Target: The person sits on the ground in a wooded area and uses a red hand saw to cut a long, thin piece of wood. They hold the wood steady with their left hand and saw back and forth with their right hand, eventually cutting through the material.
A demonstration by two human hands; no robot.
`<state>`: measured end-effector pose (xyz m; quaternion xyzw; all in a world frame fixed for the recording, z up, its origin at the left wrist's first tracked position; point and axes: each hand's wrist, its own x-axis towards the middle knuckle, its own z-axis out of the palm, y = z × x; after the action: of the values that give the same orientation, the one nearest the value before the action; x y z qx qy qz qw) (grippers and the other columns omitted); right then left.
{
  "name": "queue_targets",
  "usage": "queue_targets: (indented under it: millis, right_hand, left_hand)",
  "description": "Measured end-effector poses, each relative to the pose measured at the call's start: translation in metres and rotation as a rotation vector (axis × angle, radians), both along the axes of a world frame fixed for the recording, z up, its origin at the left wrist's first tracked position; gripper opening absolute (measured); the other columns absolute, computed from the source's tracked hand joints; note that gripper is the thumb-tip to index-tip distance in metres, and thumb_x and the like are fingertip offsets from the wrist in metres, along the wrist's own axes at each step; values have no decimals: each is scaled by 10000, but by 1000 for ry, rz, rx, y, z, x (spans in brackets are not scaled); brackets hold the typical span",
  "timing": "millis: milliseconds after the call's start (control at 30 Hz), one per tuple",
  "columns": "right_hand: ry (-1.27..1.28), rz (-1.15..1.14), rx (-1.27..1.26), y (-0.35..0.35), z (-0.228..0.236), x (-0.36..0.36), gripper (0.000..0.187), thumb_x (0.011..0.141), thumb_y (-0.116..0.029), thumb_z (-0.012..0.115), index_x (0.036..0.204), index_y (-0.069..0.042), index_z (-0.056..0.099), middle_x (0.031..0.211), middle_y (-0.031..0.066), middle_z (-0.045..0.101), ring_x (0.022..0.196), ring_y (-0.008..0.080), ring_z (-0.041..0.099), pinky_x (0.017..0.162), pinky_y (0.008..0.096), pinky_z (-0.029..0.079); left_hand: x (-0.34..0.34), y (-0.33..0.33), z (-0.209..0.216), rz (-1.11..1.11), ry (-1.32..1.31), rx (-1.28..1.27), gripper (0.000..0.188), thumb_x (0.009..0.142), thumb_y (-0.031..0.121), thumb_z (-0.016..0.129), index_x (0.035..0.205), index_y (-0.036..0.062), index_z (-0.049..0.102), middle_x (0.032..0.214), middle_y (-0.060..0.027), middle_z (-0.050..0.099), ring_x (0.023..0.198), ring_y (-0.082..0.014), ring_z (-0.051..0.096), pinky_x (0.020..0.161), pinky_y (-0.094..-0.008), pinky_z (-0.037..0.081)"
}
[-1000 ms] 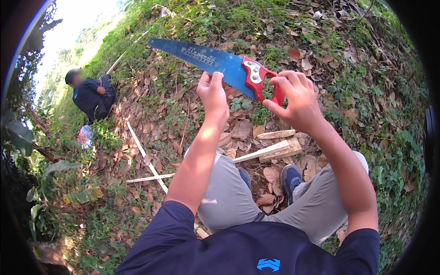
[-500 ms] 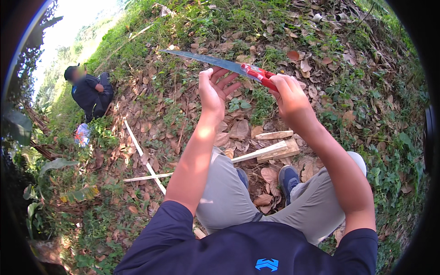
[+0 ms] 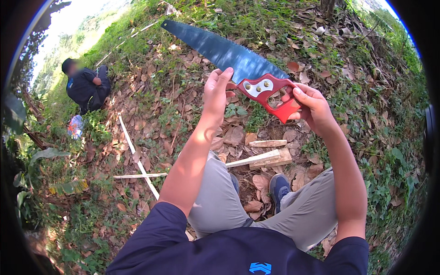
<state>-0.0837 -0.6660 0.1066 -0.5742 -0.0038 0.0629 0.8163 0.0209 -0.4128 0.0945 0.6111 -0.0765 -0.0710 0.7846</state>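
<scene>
A hand saw point(image 3: 224, 54) with a wide steel blade and a red handle is held up in front of me, its flat side facing me. The blade points to the far left, and its toothed edge is on the far side. My right hand point(image 3: 312, 106) is closed around the handle, fingers through its opening. With thumb on the near face, my left hand point(image 3: 217, 90) pinches the blade's back edge close to the handle; its other fingers are partly hidden behind.
Below the saw lie a wooden block point(image 3: 280, 158), a short stick point(image 3: 267, 143) and a pale wood strip point(image 3: 247, 161). Two long strips point(image 3: 133, 145) cross on the leafy ground to my left. Beyond, a person point(image 3: 87, 87) sits near a plastic bag point(image 3: 75, 127).
The saw has turned from nearly edge-on to flat side toward me, its tip moving farther away. My left hand, open under the blade before, now pinches it near the handle.
</scene>
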Motion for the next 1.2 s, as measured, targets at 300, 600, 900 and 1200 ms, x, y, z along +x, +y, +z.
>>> queue_targets:
  millis: [300,600,900,1200]
  right_hand:
    - [59,63,24,1,1,0,371,1045,-296,564,1262,4,585,1073,112,680,927,166,715,803,343,638]
    - [95,-65,-204,10,-4,1,423,1027,-330,588,1337,-44,569,1196,111,643,1043,171,672,852,366,606]
    - [-716,-224,-1297,32,-9,-15,573,821,-390,785,1297,-130,600,1289,120,568,1237,315,543,1066,471,414]
    - [-969,-269,-1382,37,-19,-2,303,794,-133,786,1066,-74,665,1078,84,654,1061,302,630,947,439,505]
  left_hand:
    - [-3,-6,-4,33,-177,-17,137,970,228,669,960,92,686,851,1,717,648,-78,684,498,-218,499]
    - [-13,-14,3,101,-40,-101,155,969,191,646,938,40,664,823,-55,706,641,-132,697,534,-259,557]
    - [9,-3,-13,219,26,-11,169,947,183,627,989,19,621,842,-96,707,674,-180,718,565,-291,604]
    - [7,-6,-17,110,88,-27,172,954,186,636,984,19,608,822,-96,701,656,-165,704,564,-284,610]
